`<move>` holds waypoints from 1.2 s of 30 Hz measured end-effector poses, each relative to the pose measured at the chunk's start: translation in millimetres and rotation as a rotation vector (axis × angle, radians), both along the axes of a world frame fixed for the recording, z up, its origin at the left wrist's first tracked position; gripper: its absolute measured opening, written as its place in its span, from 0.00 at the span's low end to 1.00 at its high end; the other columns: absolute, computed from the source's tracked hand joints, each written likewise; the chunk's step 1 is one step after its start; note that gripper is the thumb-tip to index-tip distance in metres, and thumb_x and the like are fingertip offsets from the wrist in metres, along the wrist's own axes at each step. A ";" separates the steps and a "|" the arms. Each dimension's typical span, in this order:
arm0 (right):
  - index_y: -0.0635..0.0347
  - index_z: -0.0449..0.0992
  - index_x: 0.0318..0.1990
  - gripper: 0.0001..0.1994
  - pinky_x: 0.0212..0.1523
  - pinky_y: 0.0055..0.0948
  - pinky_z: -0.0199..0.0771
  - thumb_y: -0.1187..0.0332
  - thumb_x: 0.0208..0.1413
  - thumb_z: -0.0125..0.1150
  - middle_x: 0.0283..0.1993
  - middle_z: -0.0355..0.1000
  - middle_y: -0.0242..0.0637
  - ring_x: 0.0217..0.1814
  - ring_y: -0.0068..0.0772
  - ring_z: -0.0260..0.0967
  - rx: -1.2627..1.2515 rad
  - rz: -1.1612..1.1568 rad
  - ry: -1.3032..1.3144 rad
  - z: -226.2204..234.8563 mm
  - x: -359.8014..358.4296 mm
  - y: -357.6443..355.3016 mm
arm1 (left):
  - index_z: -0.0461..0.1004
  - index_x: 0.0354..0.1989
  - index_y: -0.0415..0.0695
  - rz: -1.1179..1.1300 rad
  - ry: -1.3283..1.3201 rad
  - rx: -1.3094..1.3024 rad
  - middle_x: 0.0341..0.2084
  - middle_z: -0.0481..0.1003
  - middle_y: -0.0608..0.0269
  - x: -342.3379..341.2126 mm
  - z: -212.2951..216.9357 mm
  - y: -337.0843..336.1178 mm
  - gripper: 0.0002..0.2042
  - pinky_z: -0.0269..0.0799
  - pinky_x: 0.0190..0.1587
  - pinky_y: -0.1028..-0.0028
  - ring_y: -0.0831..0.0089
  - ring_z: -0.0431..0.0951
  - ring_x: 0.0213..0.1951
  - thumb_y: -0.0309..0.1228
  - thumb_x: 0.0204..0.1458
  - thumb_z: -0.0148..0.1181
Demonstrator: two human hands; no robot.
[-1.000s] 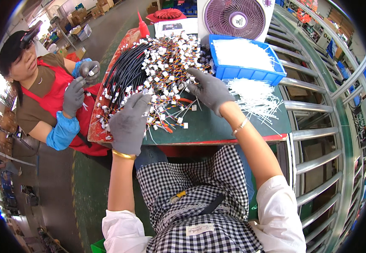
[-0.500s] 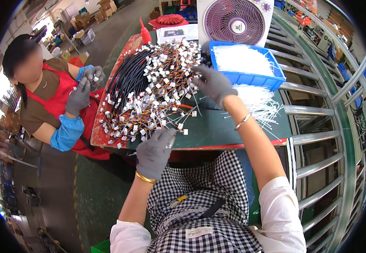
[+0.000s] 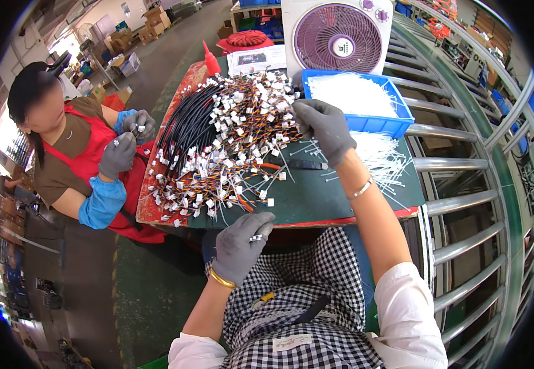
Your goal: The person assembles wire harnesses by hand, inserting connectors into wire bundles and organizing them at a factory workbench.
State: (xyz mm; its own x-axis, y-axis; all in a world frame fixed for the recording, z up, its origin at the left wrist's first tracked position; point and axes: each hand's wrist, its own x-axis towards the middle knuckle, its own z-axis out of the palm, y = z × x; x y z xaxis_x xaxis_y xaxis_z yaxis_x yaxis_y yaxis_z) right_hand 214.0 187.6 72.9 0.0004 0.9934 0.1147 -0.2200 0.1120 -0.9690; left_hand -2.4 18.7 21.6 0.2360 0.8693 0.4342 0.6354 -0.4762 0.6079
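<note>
- Holding a small white plastic connector (image 3: 256, 237) in a pinch, the grey-gloved left hand (image 3: 239, 246) sits at the near edge of the green worktop (image 3: 334, 197), just over the lap; its grip is clenched on that piece.
- Grey-gloved right hand (image 3: 325, 126) rests on the far right side of the heap of multicoloured wire leads with white connectors (image 3: 230, 147); fingers are curled among the strands, but whether they clasp one I cannot tell.
- Risk: leads lie tangled, so pulling one could drag neighbours off the near edge, where several connectors already sit at the rim.
- Risk: loose white cable ties (image 3: 380, 154) are fanned beside the right forearm; a sweep of the arm could scatter them through the metal rails.
- Risk: the pinched connector hangs over the lap, off the worktop; a slack pinch would likely drop it to the floor.
- Count: two gloved hands of the wearer; two more gloved hands of a co-worker in a red apron (image 3: 95, 166) at left.
- Count: one blue plastic bin of cable ties (image 3: 374, 123), one white-and-purple box fan (image 3: 339, 37), one red squeeze bottle (image 3: 211, 60), one bundle of black cables (image 3: 187, 126).
- Leads: too many to count.
</note>
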 end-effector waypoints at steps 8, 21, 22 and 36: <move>0.64 0.81 0.38 0.14 0.28 0.20 0.66 0.60 0.59 0.63 0.23 0.69 0.25 0.23 0.16 0.63 -0.095 0.052 -0.091 -17.8 -6.1 -74.2 | 0.78 0.46 0.37 -0.058 -0.339 -0.389 0.37 0.82 0.56 8.4 7.5 5.6 0.11 0.76 0.46 0.74 0.70 0.83 0.41 0.29 0.59 0.59; 0.67 0.78 0.41 0.12 0.29 0.19 0.64 0.65 0.61 0.59 0.27 0.72 0.32 0.26 0.18 0.66 0.107 -0.144 0.017 34.5 22.2 -92.5 | 0.75 0.51 0.34 -0.134 -0.619 -0.569 0.37 0.81 0.54 11.6 -6.5 0.0 0.15 0.69 0.33 0.82 0.84 0.73 0.27 0.31 0.63 0.54; 0.67 0.78 0.40 0.11 0.30 0.20 0.66 0.65 0.61 0.59 0.28 0.73 0.33 0.28 0.19 0.67 0.040 -0.126 -0.061 30.6 16.5 -108.3 | 0.74 0.53 0.35 -0.138 -0.670 -0.645 0.38 0.81 0.53 12.0 -5.1 1.6 0.17 0.65 0.24 0.85 0.88 0.68 0.20 0.34 0.64 0.52; 0.61 0.79 0.42 0.09 0.33 0.35 0.73 0.66 0.58 0.65 0.32 0.74 0.37 0.33 0.36 0.74 0.412 0.617 -0.522 -69.6 19.4 -207.1 | 0.73 0.51 0.37 -0.080 -0.842 -0.834 0.21 0.70 0.68 16.9 8.7 -11.6 0.21 0.49 0.15 0.86 0.91 0.52 0.12 0.46 0.65 0.51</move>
State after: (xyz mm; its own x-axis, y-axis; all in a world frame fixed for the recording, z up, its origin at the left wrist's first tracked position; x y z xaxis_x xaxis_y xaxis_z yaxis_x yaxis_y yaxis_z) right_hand 233.5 -19.5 3.3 -0.6696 0.6805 0.2975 0.0999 0.4795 -0.8718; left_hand 14.6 7.2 30.3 0.2139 0.9530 -0.2148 -0.1262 0.2450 0.9613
